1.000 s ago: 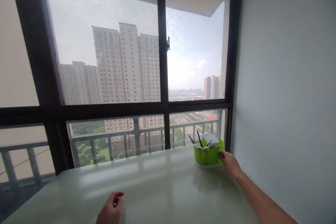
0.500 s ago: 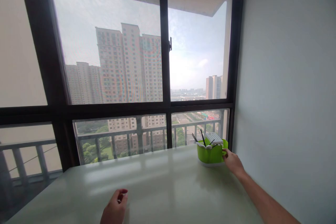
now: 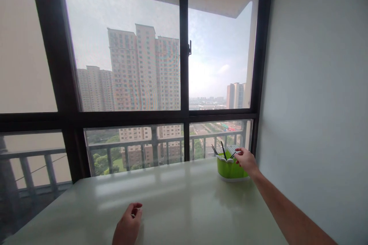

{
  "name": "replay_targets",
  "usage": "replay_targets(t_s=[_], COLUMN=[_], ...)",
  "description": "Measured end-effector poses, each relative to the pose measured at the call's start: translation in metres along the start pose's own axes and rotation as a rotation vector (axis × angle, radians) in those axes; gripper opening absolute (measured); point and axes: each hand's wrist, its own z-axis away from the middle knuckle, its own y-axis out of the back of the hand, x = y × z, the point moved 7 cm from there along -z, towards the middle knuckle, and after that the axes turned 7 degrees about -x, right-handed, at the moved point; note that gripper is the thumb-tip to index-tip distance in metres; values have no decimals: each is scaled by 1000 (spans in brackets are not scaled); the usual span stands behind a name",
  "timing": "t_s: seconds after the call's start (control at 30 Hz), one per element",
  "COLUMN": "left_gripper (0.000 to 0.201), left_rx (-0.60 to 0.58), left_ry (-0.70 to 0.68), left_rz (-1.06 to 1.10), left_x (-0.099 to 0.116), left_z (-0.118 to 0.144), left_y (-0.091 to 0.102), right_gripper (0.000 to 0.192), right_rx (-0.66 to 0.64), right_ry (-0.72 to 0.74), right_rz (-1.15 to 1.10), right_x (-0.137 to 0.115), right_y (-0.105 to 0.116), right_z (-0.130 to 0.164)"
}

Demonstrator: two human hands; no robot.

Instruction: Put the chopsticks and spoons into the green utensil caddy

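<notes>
A green cutlery caddy (image 3: 230, 169) with a white base and a pale slatted part stands on the far right of the table, in front of the window. Several thin dark sticks (image 3: 223, 149), like chopsticks or handles, lean up out of it, and white rounded pieces (image 3: 225, 159) show along its front rim. My right hand (image 3: 245, 160) reaches over the caddy's right side, thumb and fingers pinched by a dark stick's end; what they grip is too small to tell. Low in the middle, my left hand (image 3: 128, 222) is loosely curled just above the table, and nothing shows in it.
The pale glossy table (image 3: 184, 203) runs up to a dark-framed window (image 3: 184, 114). A plain wall (image 3: 313, 95) rises close on the right, beside my right arm. Outside are a railing and tall buildings.
My right hand has moved up and left from the caddy's right side to its top. My left hand stays curled in about the same place. The view has shifted slightly.
</notes>
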Motion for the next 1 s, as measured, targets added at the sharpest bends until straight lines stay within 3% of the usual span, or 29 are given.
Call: replay_targets(t_s=[0.4,0.63,0.77,0.9,1.0], left_gripper=[27,26,25,26,26], left_rx=[-1,5,13,6,-9], left_ry=[-33,-30,-33,-42,-41], left_rz=[10,17,20,24,23], left_x=[2,-1,-2,-1,0], left_z=[2,2,3,2,3], left_y=[-3,-5,-6,-7,-9], right_gripper=[18,20,10,24,33], right_rx=[-113,-166,-302,-464,-469], right_ry=[14,-18,-102,-146,-130], right_rz=[72,132,130,169,226], right_x=[-34,-65,-64,-56,-52], right_y=[-23,-48,-73,-91,-96], right_z=[-32,-76,-92,-94,-95])
